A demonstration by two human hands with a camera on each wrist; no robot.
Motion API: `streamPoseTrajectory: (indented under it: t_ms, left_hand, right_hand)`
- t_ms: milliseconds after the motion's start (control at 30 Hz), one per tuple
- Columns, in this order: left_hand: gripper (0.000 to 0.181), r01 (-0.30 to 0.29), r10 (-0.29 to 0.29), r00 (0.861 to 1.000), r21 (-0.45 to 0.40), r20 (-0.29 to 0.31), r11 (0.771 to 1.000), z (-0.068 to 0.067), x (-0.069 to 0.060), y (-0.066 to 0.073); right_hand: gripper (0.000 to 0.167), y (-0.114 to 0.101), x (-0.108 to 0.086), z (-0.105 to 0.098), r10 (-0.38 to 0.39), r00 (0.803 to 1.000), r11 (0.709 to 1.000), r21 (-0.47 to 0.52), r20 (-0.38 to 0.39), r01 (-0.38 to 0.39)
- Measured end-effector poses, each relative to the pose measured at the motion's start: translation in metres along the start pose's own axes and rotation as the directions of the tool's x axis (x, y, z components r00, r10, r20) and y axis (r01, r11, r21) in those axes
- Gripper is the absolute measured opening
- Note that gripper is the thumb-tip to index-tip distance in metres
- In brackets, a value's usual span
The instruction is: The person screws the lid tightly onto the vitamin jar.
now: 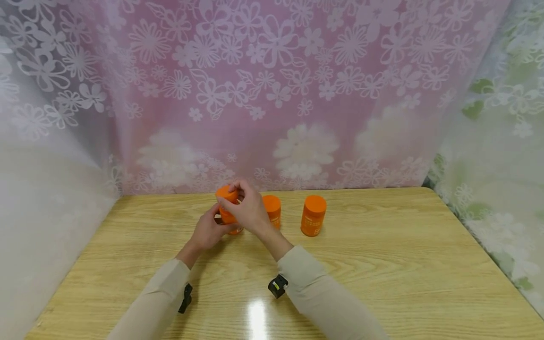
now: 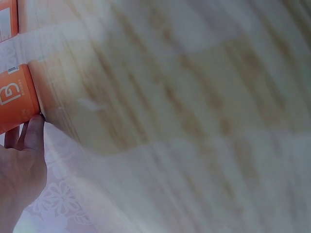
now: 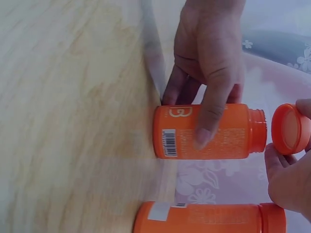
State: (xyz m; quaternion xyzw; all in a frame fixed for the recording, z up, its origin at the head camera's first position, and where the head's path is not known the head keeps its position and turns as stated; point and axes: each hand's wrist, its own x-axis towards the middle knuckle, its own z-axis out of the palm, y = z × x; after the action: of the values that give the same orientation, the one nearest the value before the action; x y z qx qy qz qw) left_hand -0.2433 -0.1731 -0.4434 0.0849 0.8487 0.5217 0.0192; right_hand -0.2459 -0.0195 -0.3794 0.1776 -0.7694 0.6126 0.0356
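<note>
My left hand [image 1: 209, 230] grips an orange plastic bottle [image 3: 233, 131] round its body, thumb across the label. The bottle stands on the table, and its threaded neck shows bare in the right wrist view. Just off that neck, my right hand [image 1: 251, 208] pinches the orange screw cap [image 3: 285, 128] by its rim, with a small gap between cap and neck. In the left wrist view only part of the bottle [image 2: 19, 97] and the left hand [image 2: 22, 170] appear at the edge. What the bottle contains is hidden.
Two more capped orange bottles stand to the right on the wooden table [image 1: 382, 264]: a near one [image 1: 272, 208], partly behind the right hand, and a farther one [image 1: 313, 216]. A pink flowered curtain [image 1: 263, 94] hangs along the back edge, with pale cloth at both sides.
</note>
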Motion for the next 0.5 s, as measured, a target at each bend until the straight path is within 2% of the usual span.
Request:
streamPoseTrajectory:
  t_ms: [200,500]
  left_hand:
    - [0.055,0.001,-0.001,1.0,0.018,-0.003,1.0,0.001,0.0,0.0]
    - [0.044,0.008,-0.008,1.0,-0.001,-0.004,1.0,0.001,-0.001,-0.002]
  right_hand:
    - [0.026,0.005,-0.004,0.003,-0.024,1.0,0.996,-0.082,-0.012,0.023]
    - [0.025,0.011,-0.007,0.009,-0.071,0.996,0.98,-0.189,-0.052,0.06]
